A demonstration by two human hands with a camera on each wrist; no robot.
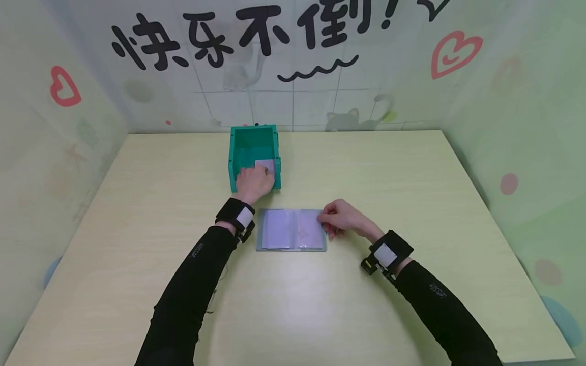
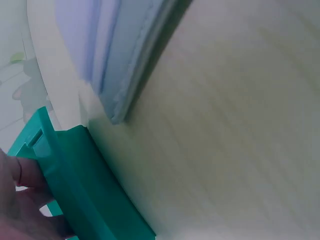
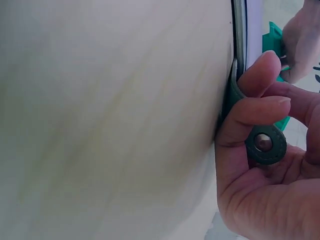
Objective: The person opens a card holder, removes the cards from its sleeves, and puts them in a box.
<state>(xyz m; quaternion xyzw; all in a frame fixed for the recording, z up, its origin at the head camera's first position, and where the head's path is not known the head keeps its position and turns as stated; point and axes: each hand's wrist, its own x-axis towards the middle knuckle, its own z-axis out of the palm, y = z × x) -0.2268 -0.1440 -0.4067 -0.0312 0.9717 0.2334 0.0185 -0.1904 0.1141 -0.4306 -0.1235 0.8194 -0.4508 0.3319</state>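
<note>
Left hand [image 1: 253, 184] reaches into green bin [image 1: 238, 152], gripping a card [image 1: 265, 166]; right hand [image 1: 341, 218] pinches open card holder's [image 1: 291, 230] snap tab [image 3: 265, 144]. Card not yet sleeved.

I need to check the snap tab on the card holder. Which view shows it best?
The right wrist view: the snap tab fills the frame, pinched in the right hand. In the head view that hand hides it at the card holder edge. The left wrist view misses it.

Pale wooden table [image 1: 412, 203], pastel wall [image 1: 503, 101] with red hearts [image 1: 454, 53], black lettering [image 1: 238, 35], cat drawing [image 1: 348, 121]
</note>
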